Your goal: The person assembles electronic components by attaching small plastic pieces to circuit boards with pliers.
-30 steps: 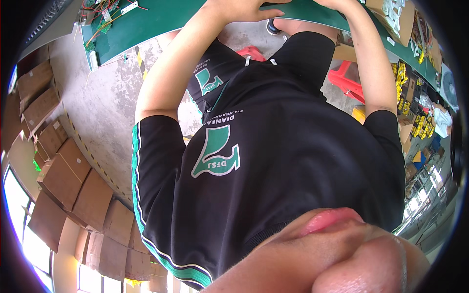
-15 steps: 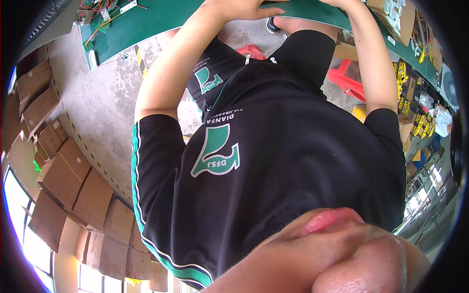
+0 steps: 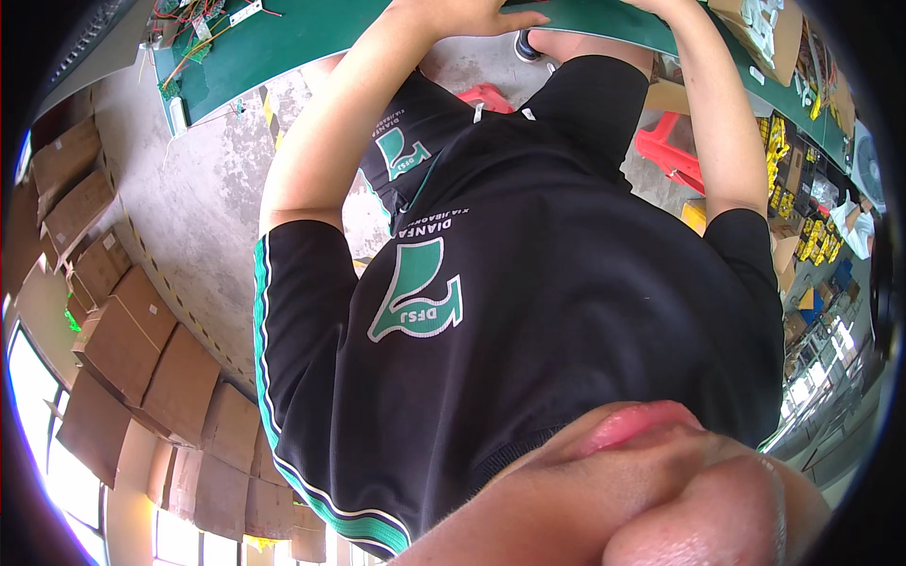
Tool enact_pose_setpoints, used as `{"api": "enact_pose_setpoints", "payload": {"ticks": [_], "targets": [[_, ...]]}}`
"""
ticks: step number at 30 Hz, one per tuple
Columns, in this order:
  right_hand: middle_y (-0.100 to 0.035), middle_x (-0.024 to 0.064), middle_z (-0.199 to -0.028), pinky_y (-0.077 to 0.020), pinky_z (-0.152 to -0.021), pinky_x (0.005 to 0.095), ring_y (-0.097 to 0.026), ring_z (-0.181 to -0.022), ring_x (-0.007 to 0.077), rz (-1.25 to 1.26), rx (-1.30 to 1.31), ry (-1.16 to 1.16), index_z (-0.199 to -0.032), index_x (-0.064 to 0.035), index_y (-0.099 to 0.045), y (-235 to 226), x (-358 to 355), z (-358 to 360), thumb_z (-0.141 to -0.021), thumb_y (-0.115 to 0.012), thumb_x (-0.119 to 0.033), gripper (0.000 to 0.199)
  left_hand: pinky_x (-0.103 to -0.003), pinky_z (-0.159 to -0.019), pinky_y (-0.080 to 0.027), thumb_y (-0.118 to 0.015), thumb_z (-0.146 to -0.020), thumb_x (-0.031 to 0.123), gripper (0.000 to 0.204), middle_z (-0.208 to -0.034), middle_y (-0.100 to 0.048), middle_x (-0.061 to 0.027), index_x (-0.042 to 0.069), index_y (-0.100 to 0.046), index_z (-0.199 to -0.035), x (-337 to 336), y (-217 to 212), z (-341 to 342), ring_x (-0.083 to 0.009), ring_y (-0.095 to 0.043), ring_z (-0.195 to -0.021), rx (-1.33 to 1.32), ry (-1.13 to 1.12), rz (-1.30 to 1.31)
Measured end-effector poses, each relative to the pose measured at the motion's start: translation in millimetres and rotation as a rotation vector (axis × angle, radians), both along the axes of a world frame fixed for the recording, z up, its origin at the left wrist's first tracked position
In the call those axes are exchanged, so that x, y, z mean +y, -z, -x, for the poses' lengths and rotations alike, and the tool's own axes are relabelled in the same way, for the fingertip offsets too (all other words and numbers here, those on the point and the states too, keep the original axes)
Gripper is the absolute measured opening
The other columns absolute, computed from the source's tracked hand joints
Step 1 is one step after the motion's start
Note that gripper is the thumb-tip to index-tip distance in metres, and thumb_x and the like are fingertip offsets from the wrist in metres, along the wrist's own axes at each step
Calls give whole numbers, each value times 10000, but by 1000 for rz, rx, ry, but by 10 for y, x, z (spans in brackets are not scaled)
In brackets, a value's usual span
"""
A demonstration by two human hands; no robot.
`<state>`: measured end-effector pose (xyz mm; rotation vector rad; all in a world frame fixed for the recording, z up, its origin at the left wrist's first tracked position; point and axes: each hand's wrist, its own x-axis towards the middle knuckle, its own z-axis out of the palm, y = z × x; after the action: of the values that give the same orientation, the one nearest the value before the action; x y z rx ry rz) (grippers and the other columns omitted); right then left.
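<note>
At the top edge of the head view, my left hand (image 3: pixel 461 13) is at the near edge of a green-topped table (image 3: pixel 293 38). Its thumb stretches out to the right, while the other fingers are cut off by the frame. Of my right hand (image 3: pixel 651 4) only the part by the wrist shows, further right at the same edge. Whatever either hand holds or touches lies outside the picture. Left of my left forearm, green circuit boards (image 3: pixel 200 52) with thin red and orange wires lie on the table.
A cardboard box (image 3: pixel 727 17) holding white plastic parts (image 3: pixel 761 21) stands on the table's right. Red plastic stools (image 3: pixel 672 156) are below. Yellow-and-black items (image 3: pixel 817 243) and a fan (image 3: pixel 866 168) are far right. Large cardboard cartons (image 3: pixel 127 335) line the left side.
My arms and hands keep almost the same place. A white, cloth-like shape at the far right has shifted slightly.
</note>
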<state>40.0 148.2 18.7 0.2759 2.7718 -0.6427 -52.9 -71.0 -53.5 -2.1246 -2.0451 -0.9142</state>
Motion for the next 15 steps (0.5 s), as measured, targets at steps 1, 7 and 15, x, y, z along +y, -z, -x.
{"api": "enact_pose_setpoints", "payload": {"ticks": [1, 7, 15], "targets": [[-667, 147, -914, -504, -767, 400, -649, -855, 269, -1, 0, 1, -1014, -6, -658, -5, 24, -15, -934, -746, -314, 331, -508, -1115, -404, -713, -886, 377, 409, -1399, -618, -197, 133, -762, -1211, 6, -3, 0, -381, -543, -1316, 6, 6, -6], [-517, 13, -807, -460, -662, 276, -552, -715, 105, 293, 169, 137, -1077, -27, -593, 44, 200, -420, -1057, -575, -251, 225, -494, -1105, -413, -712, -887, 378, 423, -1404, -619, -204, 142, -758, -1234, 5, 17, -6, -375, -549, -1317, -11, -2, -4], [-529, -48, -781, -346, -494, 197, -455, -596, 12, 560, 440, 460, -1219, -60, -607, 512, 246, -1400, -1097, -540, -277, 258, -484, -1098, -418, -717, -878, 360, 431, -1432, -602, -198, 138, -755, -1245, 0, -8, -5, -366, -542, -1326, -5, -11, 26]]}}
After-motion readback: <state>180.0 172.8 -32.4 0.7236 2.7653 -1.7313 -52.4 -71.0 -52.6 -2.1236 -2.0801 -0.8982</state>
